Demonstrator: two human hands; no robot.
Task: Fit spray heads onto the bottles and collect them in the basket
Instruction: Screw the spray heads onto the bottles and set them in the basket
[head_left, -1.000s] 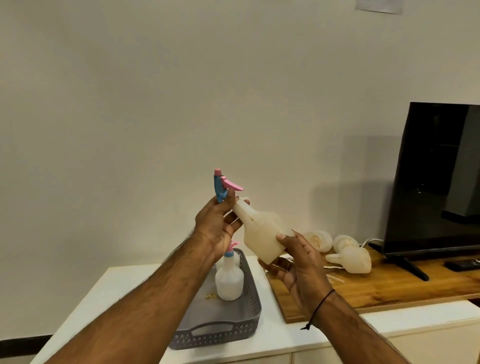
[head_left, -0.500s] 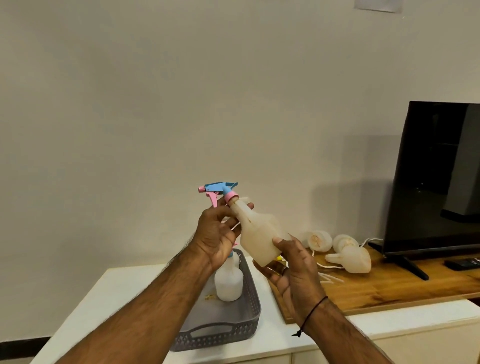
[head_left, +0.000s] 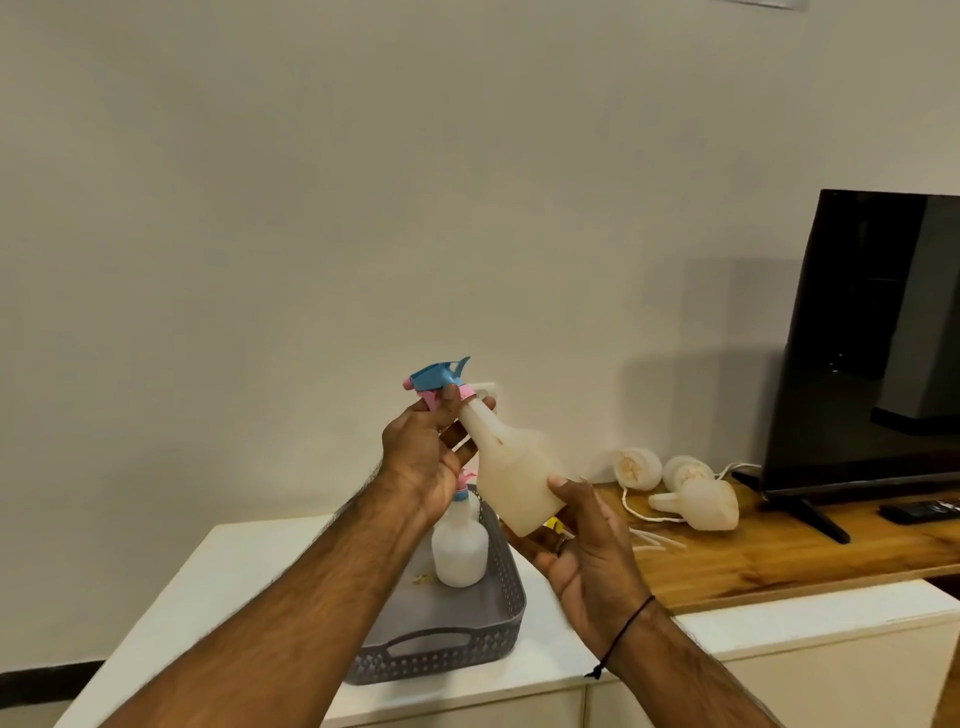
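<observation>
One finished translucent white plastic bottle (head_left: 460, 551) stands in the grey woven basket (head_left: 498, 618). Left hand (head_left: 421, 462) pinches a blue-pink spray head (head_left: 439, 379) on the tilted bottle (head_left: 511, 467) gripped by the right hand (head_left: 587, 540); headless bottles (head_left: 696, 499) lie at three o'clock, still to be fitted.

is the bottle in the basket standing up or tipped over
Upright. The finished bottle stands on its base in the grey basket, pink and blue spray head on top, partly hidden behind the left hand.
</observation>
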